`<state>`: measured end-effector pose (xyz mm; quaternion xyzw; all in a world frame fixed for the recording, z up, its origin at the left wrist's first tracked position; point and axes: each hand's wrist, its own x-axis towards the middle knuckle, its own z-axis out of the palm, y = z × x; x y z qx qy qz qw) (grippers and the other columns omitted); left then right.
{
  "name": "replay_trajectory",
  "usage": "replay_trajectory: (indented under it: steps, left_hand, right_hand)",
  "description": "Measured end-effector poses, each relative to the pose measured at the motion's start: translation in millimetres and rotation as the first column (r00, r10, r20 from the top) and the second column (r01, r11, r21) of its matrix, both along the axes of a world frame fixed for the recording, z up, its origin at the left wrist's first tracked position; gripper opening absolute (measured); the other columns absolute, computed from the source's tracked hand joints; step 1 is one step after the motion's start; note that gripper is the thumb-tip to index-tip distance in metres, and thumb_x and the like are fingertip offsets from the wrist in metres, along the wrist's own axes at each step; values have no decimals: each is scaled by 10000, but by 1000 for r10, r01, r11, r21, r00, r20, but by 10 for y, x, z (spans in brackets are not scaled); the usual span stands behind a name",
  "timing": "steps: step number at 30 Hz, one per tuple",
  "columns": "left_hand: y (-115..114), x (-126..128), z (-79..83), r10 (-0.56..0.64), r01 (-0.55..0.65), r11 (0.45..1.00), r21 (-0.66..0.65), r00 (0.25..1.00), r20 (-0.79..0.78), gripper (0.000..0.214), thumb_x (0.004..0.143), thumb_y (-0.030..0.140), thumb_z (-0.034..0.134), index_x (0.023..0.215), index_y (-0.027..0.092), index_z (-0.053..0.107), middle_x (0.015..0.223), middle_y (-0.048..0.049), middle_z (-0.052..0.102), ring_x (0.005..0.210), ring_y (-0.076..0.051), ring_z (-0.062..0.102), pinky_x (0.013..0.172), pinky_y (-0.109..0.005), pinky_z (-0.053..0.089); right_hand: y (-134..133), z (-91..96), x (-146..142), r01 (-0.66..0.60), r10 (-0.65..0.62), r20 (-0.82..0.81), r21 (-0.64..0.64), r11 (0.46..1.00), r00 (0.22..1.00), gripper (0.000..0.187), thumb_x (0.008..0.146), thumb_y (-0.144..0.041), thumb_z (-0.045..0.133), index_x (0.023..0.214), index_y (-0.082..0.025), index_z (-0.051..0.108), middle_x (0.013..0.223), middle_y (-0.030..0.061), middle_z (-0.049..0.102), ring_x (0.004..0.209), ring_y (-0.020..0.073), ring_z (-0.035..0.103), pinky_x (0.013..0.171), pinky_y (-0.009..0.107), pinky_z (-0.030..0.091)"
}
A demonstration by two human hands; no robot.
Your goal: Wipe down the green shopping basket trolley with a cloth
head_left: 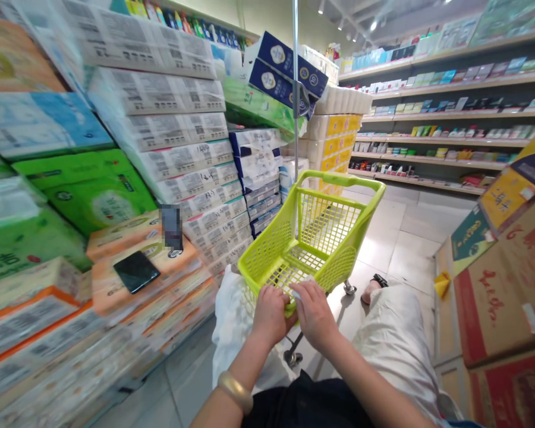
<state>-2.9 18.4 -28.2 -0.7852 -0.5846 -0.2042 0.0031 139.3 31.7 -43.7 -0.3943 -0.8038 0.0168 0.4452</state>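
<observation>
A lime-green shopping cart with a plastic mesh basket stands in front of my knees. My left hand is curled closed over the basket's near rim. Close beside it, my right hand is bent over the same rim with its fingers closed. A bit of white material, perhaps a wipe or tissue, shows at the right fingertips; most of it is hidden. No goods show inside the basket. On an orange tissue pack to the left lies a black phone, apart from both hands.
Stacked white packs and green packs line the left side. Cardboard cartons rise close on the right. A metal pole stands behind the cart. Shelves of small goods run along the back, beyond the tiled floor.
</observation>
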Motion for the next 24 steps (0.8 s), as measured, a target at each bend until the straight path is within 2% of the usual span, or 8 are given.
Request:
replay_trajectory:
  steps: [6,13,17,21,24]
  left_hand:
    - [-34,-21,-20,4,-4,999,-34,1000,21,62,691,246,643,706,186,649,780,-48,637,818,-221,540,850,-381,393]
    - [-168,-12,-115,44,-48,998,51,996,76,79,624,166,628,700,179,643,749,-51,640,793,-221,545,819,-378,410]
    - [-260,-31,-121,53,-58,996,71,996,72,81,619,192,634,697,177,648,736,-57,633,780,-222,547,801,-377,415]
    - [-326,-75,-66,4,-6,999,41,999,38,113,649,276,666,716,185,657,766,-52,640,784,-216,547,812,-381,413]
    - [-347,-103,-41,-3,3,1000,19,1000,-1,166,680,355,683,664,194,649,744,-49,624,799,-215,552,828,-385,415]
  right_hand:
    - [-114,-55,-69,-42,42,1,33,999,999,399,869,-77,382,1225,-174,535,1051,94,616,1037,213,547,1026,470,412]
    - [-311,-40,-114,-91,90,21,61,994,996,420,857,-51,372,1213,-212,528,1046,75,625,1013,215,557,994,457,426]
    - [-416,-33,-115,-128,127,32,53,990,991,409,855,-68,392,1216,-203,528,1054,78,630,1010,213,557,979,439,432]
    - [-325,-16,-8,-155,153,42,57,986,987,376,871,-129,429,1224,-204,535,1060,79,638,1006,208,569,956,406,436]
    - [-166,-8,96,-60,61,-5,78,995,998,324,893,-166,438,1196,-189,550,1035,86,645,991,215,576,933,402,435]
